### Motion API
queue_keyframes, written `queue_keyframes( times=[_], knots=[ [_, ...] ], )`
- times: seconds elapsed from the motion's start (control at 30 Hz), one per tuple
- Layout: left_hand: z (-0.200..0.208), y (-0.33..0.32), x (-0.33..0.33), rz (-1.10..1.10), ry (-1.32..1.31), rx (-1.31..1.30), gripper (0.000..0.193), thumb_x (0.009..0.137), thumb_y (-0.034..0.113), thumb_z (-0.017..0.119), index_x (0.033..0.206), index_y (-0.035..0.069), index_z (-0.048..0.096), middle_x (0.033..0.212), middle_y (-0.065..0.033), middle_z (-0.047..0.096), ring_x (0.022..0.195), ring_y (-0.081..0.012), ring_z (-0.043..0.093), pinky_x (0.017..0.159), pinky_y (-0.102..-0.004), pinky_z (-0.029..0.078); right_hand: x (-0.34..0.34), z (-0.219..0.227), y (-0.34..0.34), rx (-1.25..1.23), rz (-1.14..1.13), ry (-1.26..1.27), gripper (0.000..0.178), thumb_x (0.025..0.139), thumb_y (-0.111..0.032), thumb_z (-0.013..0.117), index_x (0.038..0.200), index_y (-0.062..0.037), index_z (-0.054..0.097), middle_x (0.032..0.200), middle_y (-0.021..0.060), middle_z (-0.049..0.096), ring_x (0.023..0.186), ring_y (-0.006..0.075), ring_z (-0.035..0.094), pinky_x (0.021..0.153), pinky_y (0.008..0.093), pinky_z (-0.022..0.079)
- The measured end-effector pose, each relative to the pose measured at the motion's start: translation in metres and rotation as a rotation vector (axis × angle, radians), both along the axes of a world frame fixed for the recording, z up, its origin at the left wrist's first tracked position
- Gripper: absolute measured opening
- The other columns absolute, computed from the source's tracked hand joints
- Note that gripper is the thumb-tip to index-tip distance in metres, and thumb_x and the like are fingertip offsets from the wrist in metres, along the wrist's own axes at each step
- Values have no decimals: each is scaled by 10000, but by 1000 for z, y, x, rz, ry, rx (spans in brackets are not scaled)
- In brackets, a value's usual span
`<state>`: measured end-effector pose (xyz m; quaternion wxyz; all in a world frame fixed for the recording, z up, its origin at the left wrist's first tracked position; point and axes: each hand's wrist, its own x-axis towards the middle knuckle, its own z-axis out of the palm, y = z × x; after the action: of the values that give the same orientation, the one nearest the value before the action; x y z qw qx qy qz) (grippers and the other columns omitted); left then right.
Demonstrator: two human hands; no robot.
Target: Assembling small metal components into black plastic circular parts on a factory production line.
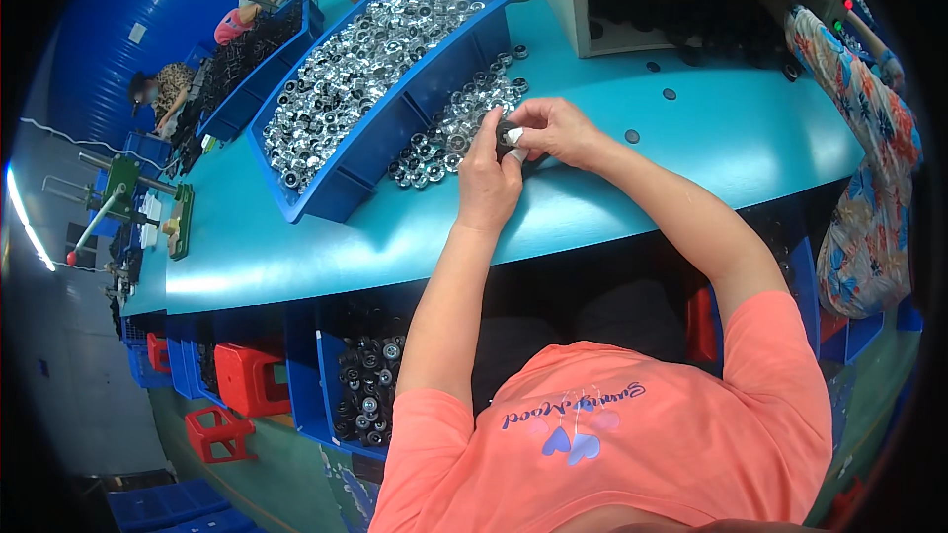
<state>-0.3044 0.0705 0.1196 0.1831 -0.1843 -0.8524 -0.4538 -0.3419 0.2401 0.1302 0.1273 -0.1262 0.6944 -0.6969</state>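
My left hand point(488, 186) and my right hand point(565, 132) meet over the teal table point(592, 202). Between their fingertips is a small dark round part point(505, 132), mostly hidden by the fingers. White coverings wrap some fingertips. Both hands are closed around this part. Just beyond my left hand, a heap of loose clear-and-black wheel-like parts point(472, 109) lies on the table. It spreads along the side of a blue bin point(348, 183), which is filled with the same shiny parts point(367, 67).
Black discs point(632, 136) lie right of my hands, near an open pale box point(581, 0) holding dark parts. A green hand press point(120, 181) stands at the left. Below the table are a bin of black parts point(367, 390) and red stools point(249, 380). Other people work nearby.
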Motion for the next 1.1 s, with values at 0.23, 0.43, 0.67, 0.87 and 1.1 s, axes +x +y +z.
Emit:
queue_keyframes(
  times=[0.23,0.43,0.67,0.87,1.1],
  knots=[
    [9,-1,3,-170,-227,400,485,900,-11,688,1362,21,543,1114,-83,704,1016,-161,682,872,-296,549,-4,8,11,-105,151,-115,238,952,-189,671,1103,-6,681,918,50,686,764,113,667,650,253,563],
    [11,-2,6,-231,-299,498,476,897,-22,687,1348,23,541,1126,-69,678,1033,-141,664,897,-281,533,-4,12,18,-140,194,-171,266,996,-238,608,1122,-14,679,878,34,668,725,90,641,630,215,552],
    [16,-3,11,-36,33,265,425,842,62,777,1228,15,605,1084,-67,649,982,-151,649,831,-286,538,-7,23,27,71,65,-3,218,953,-213,662,1014,-13,726,857,21,708,714,92,639,603,262,550],
    [44,-70,77,154,310,29,458,798,80,790,1212,19,605,1070,-76,591,947,-182,608,814,-309,517,-46,45,117,436,-375,121,285,889,-256,703,994,6,746,836,59,710,702,122,652,609,281,558],
    [-34,-277,269,556,-248,-381,504,754,85,781,1222,23,604,1030,-102,564,897,-232,583,790,-342,501,-113,-3,146,1032,-632,326,495,860,-273,701,1282,-19,648,1295,212,629,1205,357,603,1007,426,509]
  ],
)
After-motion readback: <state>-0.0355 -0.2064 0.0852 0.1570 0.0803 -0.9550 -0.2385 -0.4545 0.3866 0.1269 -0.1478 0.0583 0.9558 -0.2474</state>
